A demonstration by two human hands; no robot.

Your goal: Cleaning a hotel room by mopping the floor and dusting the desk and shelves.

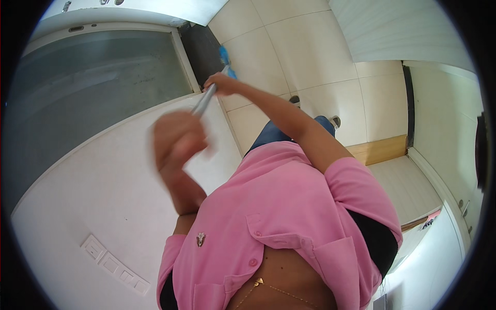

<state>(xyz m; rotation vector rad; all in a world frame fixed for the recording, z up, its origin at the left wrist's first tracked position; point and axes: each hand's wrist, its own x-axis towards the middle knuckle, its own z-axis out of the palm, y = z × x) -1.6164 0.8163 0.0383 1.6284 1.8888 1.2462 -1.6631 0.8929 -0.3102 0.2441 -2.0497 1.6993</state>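
A grey pole [204,101] runs at a slant in front of me, with a blue head [224,55] at its far end, low by the floor. The head is partly covered by the pole and my hand, so I cannot tell if it is a mop or a broom. My right hand [223,84] grips the pole partway along. Blurred by motion, my left hand [180,135] is closed at the pole's near end, which is hidden in the fist.
A white wall [116,186] with several switches [110,265] stands close on my left, below a frosted glass pane [108,69]. Beige floor tiles [317,46] meet a dark threshold [203,50]. Pale panels [403,31] and a door frame [426,170] are on the right.
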